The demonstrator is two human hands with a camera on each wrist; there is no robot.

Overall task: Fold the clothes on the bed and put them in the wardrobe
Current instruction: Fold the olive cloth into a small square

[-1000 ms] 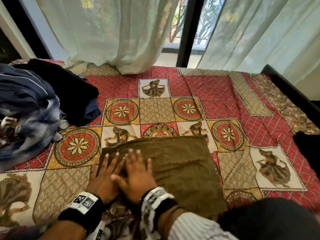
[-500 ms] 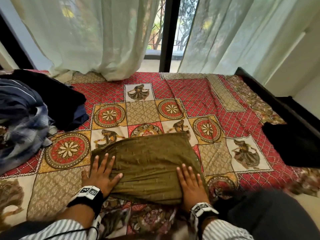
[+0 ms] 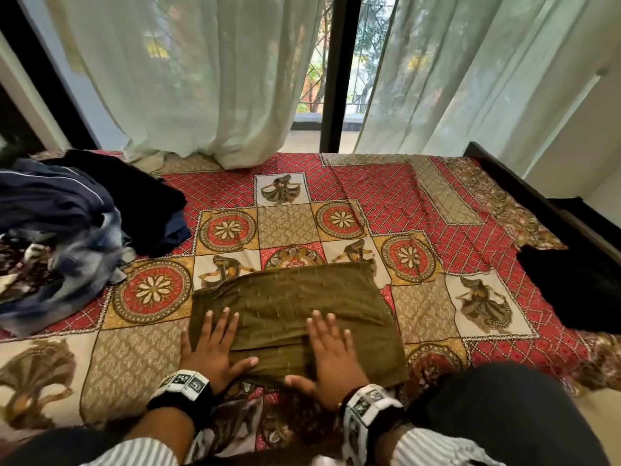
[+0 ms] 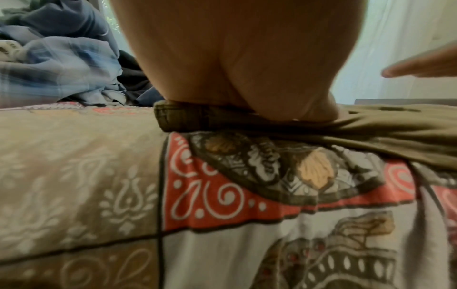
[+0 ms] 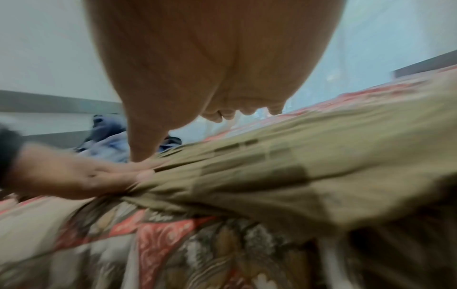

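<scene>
An olive-green folded garment lies flat on the patterned bedspread near the front edge. My left hand presses flat on its left end, fingers straight and spread. My right hand lies flat on its front middle, thumb stretched left along the near edge. In the left wrist view the palm bears down on the garment's thick folded edge. The right wrist view shows the olive cloth under my right hand, with the left hand beside it.
A heap of unfolded blue, plaid and dark clothes sits at the bed's left. A black garment lies at the right edge by the dark bed frame. Sheer curtains hang behind the bed.
The hands first lay together on the garment's left end, then spread apart. The right hand has now slid back left toward the middle; the left stays on the left end.
</scene>
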